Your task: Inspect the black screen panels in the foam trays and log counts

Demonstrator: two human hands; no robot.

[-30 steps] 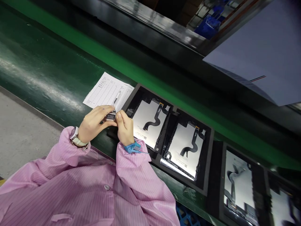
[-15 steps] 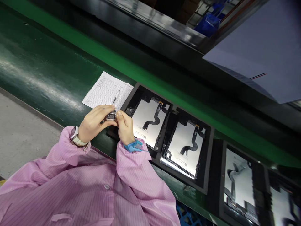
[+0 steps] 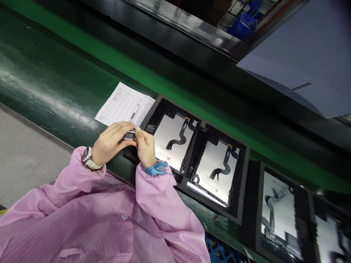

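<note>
Both my hands meet over the near left corner of a black tray (image 3: 244,190). My left hand (image 3: 109,143) and my right hand (image 3: 146,147) pinch a small metal counter (image 3: 129,135) with a digit window between their fingertips. My left wrist wears a watch (image 3: 87,156), my right a blue strap (image 3: 155,169). The tray holds two silver panels (image 3: 172,140) with black flex cables (image 3: 182,133). Just beyond my hands lies a printed form (image 3: 120,105) with a pen (image 3: 135,111) on it.
The tray rests on a dark green belt (image 3: 49,76). A second black tray (image 3: 276,215) with more silver panels lies to the right. A large white sheet (image 3: 307,54) hangs over the far right. Blue bins (image 3: 244,23) stand beyond the belt. Grey floor shows at left.
My hands and the counter stay almost still. The tray and the form have drifted slightly left in view.
</note>
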